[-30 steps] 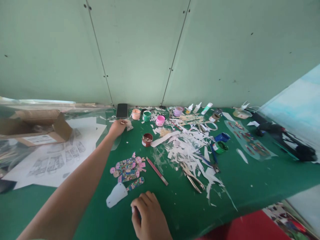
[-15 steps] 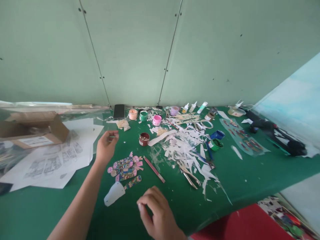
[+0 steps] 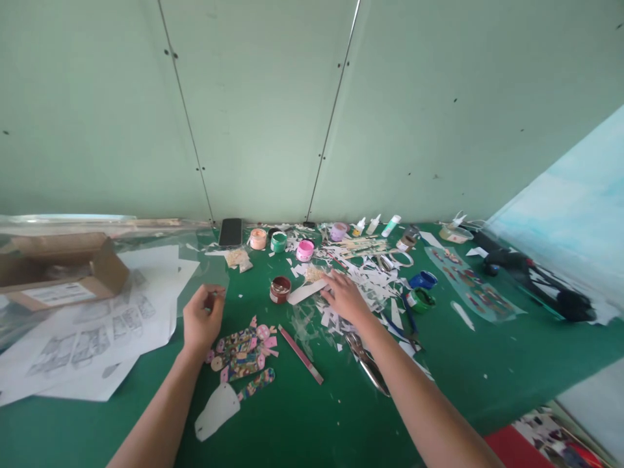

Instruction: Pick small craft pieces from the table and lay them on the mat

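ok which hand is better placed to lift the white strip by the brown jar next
Right, probably: the right hand is at the white strip, the left hand farther off, beyond the brown jar.

Green table [image 3: 312, 429], 1 phone [image 3: 231, 232], paper scraps [image 3: 380, 278]

No text is legible: the print on the white label [image 3: 61, 294] of the cardboard box [image 3: 108, 268] and on the pink jar [image 3: 305, 250] is too small and blurred to read.

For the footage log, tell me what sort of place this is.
Probably a small craft workspace: open paint jars, glue bottles and scattered paper scraps cover part of a green table.
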